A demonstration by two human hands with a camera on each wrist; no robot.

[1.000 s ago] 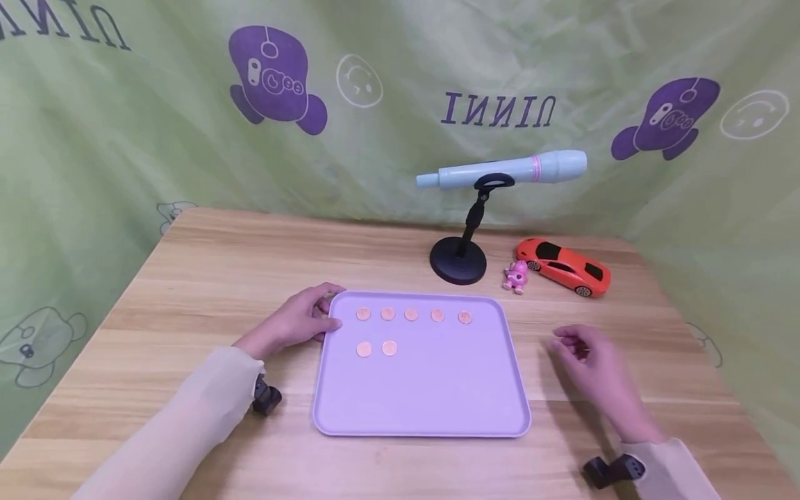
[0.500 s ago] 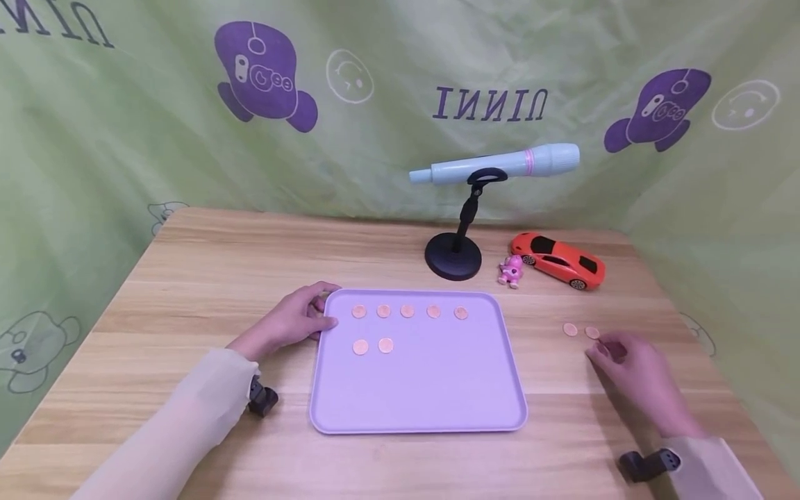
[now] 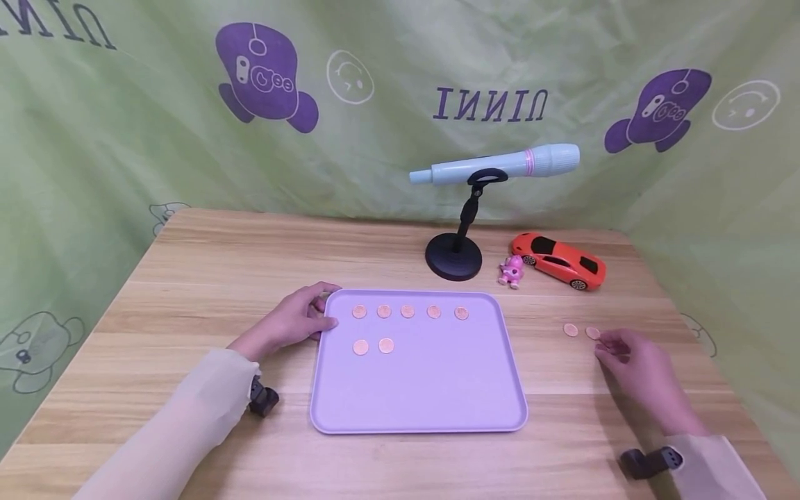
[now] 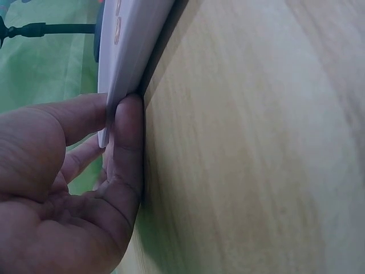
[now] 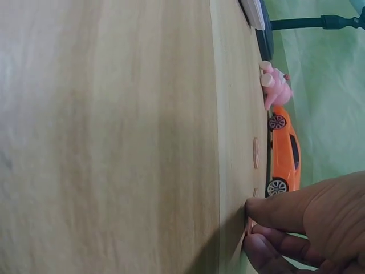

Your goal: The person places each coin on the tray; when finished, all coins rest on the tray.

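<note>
My left hand (image 3: 292, 319) grips the left rim of a light purple tray (image 3: 437, 406), thumb on top and a finger beneath in the left wrist view. Several copper coins (image 3: 385, 345) lie on the tray: a full row along the back and two in a row below it. Right of the tray, my right hand (image 3: 644, 364) rests low at the tabletop. In the right wrist view its thumb and fingers pinch a coin (image 5: 248, 225) near the wood. Two more coins lie flat beside it, a left one (image 3: 571, 330) and a nearer one (image 3: 592, 333).
Behind the tray stands a black microphone stand (image 3: 453, 257) holding a light blue microphone (image 3: 500, 167). A small pink figure (image 3: 511, 271) sits beside an orange-red toy car (image 3: 559, 260) at the back right. A green printed cloth (image 3: 387, 187) hangs behind the wooden table (image 3: 237, 250).
My right hand has moved right, away from the tray's side, uncovering two coins on the table; over the last half second it shifts only slightly. The left hand stays on the tray rim.
</note>
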